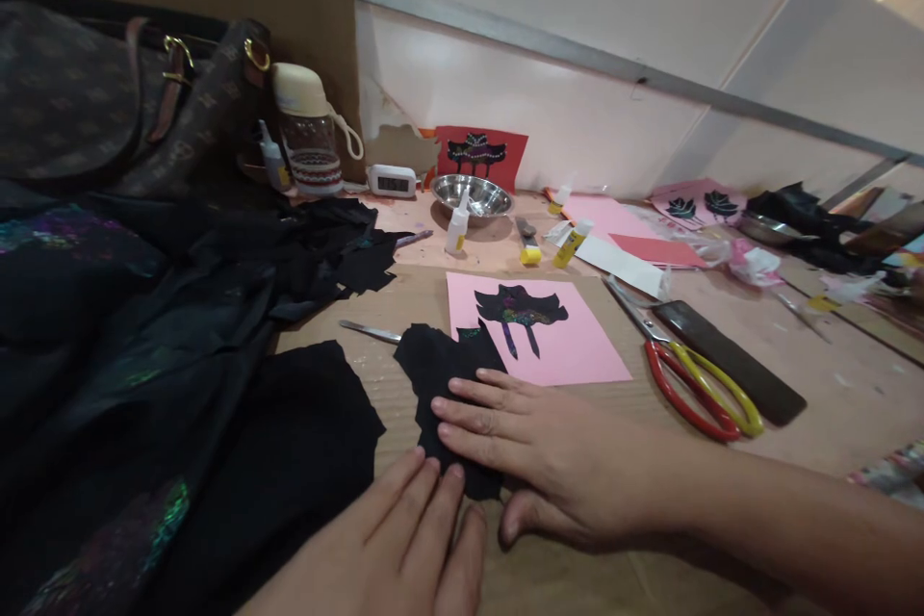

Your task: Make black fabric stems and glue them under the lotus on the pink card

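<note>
A cut piece of black fabric (440, 375) lies on the cardboard sheet (390, 303) in front of me. My right hand (534, 443) rests flat on its right side, fingers stretched out and holding nothing. At the fabric's lower edge, my left hand (404, 539) touches it with outstretched fingertips. The blade of a metal knife-like tool (365, 331) pokes out from beneath the fabric's upper left; its other end is hidden. Just beyond my right hand is a pink sheet (577, 351) bearing a black cut-out shape (521, 308) with two leg-like strips.
Red-and-yellow-handled scissors (693, 385) lie right, beside a dark flat bar (729, 361). Black cloth (144, 337) heaps up on the left. Behind stand a glue bottle (457, 229), a metal bowl (495, 200), a glue stick (572, 245), a cream-lidded bottle (307, 130) and a handbag (64, 87).
</note>
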The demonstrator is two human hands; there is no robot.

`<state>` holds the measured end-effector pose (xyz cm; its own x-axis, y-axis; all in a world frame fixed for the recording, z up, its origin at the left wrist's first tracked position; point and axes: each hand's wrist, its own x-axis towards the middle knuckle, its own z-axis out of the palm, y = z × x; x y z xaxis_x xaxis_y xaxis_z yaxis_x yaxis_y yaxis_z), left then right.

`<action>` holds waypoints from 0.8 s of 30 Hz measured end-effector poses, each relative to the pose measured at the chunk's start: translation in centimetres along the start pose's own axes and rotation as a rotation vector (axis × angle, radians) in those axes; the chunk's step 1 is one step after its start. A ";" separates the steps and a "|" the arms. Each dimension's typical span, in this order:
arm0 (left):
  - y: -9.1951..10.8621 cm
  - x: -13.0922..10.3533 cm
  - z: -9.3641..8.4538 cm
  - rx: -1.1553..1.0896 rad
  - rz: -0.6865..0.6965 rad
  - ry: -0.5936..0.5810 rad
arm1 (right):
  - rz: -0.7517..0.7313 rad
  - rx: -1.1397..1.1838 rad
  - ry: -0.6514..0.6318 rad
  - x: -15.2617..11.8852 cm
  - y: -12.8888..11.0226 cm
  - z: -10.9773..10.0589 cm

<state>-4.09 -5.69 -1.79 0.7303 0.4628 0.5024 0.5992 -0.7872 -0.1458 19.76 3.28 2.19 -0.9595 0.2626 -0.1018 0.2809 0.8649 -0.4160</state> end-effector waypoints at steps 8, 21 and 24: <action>-6.5 3.1 -0.5 -0.060 0.042 -0.135 | -0.007 0.008 0.011 0.0 -0.2 -0.2; -6.9 2.0 0.7 -0.054 0.075 -0.227 | -0.217 0.132 0.082 -0.9 -1.0 -0.3; -7.6 2.4 0.1 -0.124 0.012 -0.236 | -0.252 0.194 0.094 -0.9 -0.9 -0.4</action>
<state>-6.87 1.44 0.47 0.8022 0.5238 0.2864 0.5559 -0.8304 -0.0382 20.38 2.39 2.99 -0.9896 0.0971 0.1063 0.0172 0.8124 -0.5828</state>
